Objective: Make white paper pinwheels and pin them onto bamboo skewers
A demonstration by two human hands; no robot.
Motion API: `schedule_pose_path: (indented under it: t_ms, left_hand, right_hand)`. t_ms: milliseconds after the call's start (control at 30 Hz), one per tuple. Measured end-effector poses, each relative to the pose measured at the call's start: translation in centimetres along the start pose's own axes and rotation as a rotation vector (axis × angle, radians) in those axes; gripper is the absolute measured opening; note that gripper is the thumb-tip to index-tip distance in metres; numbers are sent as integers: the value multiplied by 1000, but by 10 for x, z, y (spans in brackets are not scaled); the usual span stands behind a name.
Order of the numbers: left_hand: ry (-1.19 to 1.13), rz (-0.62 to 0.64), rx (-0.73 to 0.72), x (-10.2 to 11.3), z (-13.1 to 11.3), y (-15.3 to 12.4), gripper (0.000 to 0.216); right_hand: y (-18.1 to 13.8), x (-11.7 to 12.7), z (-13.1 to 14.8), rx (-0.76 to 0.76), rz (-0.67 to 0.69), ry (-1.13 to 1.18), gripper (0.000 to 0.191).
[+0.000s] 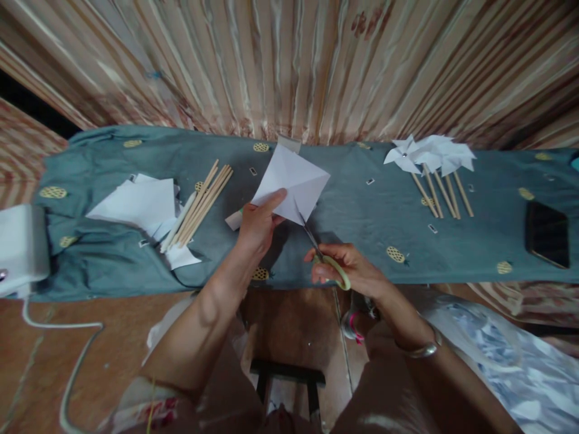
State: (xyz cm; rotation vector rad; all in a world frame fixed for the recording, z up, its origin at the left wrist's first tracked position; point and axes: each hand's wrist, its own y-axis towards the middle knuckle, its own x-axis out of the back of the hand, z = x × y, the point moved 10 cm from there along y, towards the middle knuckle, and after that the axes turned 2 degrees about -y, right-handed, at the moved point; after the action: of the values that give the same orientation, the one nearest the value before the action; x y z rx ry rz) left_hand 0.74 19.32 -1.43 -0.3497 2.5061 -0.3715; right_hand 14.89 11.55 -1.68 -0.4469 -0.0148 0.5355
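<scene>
The step in hand looks to be cutting: the right hand (346, 265) has its fingers wrapped around the green handles of the scissors (311, 236), whose blades run forward from those fingers onto the near corner of a white paper square (289, 172). That square lies just ahead of the left hand (260, 226), clamped at its near left edge, thumb flat on top and the other fingers mostly hidden underneath. How far apart the blades stand, I cannot tell. Creases cross the sheet and meet ahead of the left thumb. In my judgement, the next move calls for a steady squeeze of the right fingers along the crease, with the left grip keeping the sheet taut and the thumb clear of the blade tips. To the left of the left fingers lie a bundle of wooden sticks (205, 205) and, farther out, a pile of white paper (140, 205). Beyond the right fingers, well apart, lie finished-looking paper pinwheels (446, 155) on sticks.
</scene>
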Motion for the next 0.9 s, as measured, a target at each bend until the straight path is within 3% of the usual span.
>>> schedule_pose_path:
  t_ms: [100,167,300,400,467,700,900]
  left_hand:
    - [23,-34,-16,6,-8,2,8]
    - [54,-51,-1,9,-7,2,4]
    - [98,55,31,0,5,-2,9]
    - [146,172,56,-12,18,-8,11]
    - [208,212,90,-16,26,-13,12]
    - [384,316,135,-27,38,-24,20]
    - [76,380,226,-41,48,-36,44]
  right_hand:
    - [-9,10,3,10,49,-28,48]
    - [-12,26,7,49,-3,-24,53]
    - [-20,84,25,260,-412,40,48]
    - [-26,109,31,346,-623,7,44]
    - [-25,113,31,344,-657,0,44]
    - [-12,93,24,257,-554,42,45]
    - [-17,103,24,333,-774,138,47]
